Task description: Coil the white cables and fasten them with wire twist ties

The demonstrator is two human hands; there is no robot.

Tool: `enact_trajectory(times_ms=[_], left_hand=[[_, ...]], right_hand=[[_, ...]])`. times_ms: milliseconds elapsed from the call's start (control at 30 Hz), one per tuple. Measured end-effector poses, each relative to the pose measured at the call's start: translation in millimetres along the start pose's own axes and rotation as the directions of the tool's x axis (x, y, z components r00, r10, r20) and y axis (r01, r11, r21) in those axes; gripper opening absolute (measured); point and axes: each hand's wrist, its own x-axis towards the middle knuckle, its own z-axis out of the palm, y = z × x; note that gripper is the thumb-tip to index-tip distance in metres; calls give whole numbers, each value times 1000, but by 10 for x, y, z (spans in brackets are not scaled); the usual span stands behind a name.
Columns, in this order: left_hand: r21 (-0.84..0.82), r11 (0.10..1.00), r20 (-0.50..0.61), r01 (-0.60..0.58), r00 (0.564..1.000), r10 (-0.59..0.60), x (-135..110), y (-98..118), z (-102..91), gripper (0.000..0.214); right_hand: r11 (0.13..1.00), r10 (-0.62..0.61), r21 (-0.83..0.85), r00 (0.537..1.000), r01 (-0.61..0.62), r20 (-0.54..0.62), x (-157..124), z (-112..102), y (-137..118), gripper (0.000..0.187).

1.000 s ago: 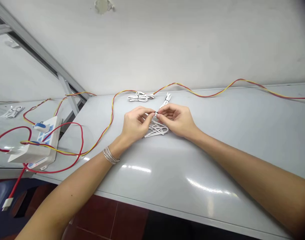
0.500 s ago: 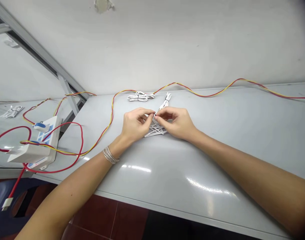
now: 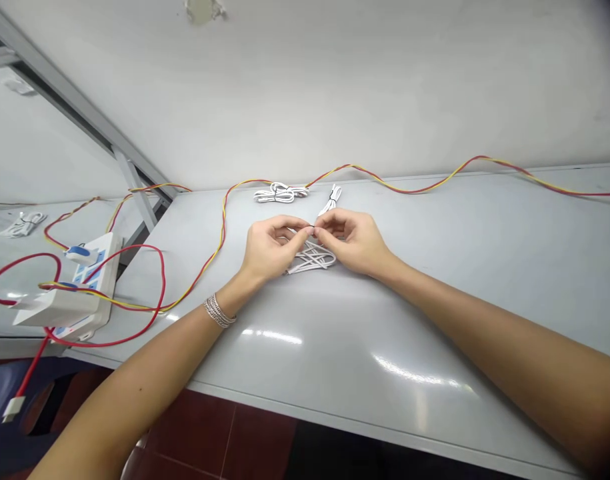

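Observation:
My left hand [image 3: 275, 247] and my right hand [image 3: 353, 241] meet fingertip to fingertip above the grey table [image 3: 315, 353]. Pinched between both thumbs and forefingers is a short, thin black twist tie [image 3: 313, 227], mostly covered by the fingers. A loose white cable [image 3: 312, 259], laid in crossing loops, rests on the tabletop just under my hands. Behind my right hand lies a slim white cable bundle [image 3: 333, 197] bound with a black tie. Another tied white cable bundle [image 3: 279, 193] sits farther back, beyond my left hand.
A red and yellow twisted wire [image 3: 223, 227] runs along the wall and curves to a white power strip [image 3: 99, 287] at the left. A red cable [image 3: 162, 267] loops there beside a white adapter [image 3: 57, 307]. A dark blue chair [image 3: 9, 387] stands below the table edge.
My fingertips have drawn slightly apart along the black twist tie, and my right hand has risen a little. More of the crossed white cable shows beneath. The bundles have not moved.

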Motion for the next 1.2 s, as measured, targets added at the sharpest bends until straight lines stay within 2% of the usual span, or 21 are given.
enact_trajectory(times_ms=[100,267,433,567,700,967,1200], left_hand=[[-4,999,-33,-52,998,52,1,-2,-4,20],[-49,998,21,32,999,-31,6,-3,-8,21],[-60,998,10,-8,1000,9,22,1,-15,18],[-117,992,47,54,998,-49,38,-5,-18,19],[-190,978,29,92,996,-88,32,20,-4,21],[-247,964,28,99,995,-95,26,41,1,32],[-341,934,45,108,994,-99,26,33,0,33]], right_hand=[[1000,-1,-5,1000,1,1,0,2,-9,9],[999,-32,-39,999,31,-12,-1,11,4,8],[993,-75,-89,997,73,-16,-19,14,4,9],[988,-86,-131,996,82,-23,-25,11,2,10],[981,-114,-165,993,107,-32,-21,12,7,8],[986,-109,-132,994,105,-24,-14,15,35,8],[1000,-27,-11,999,27,34,0,-3,-11,11]])
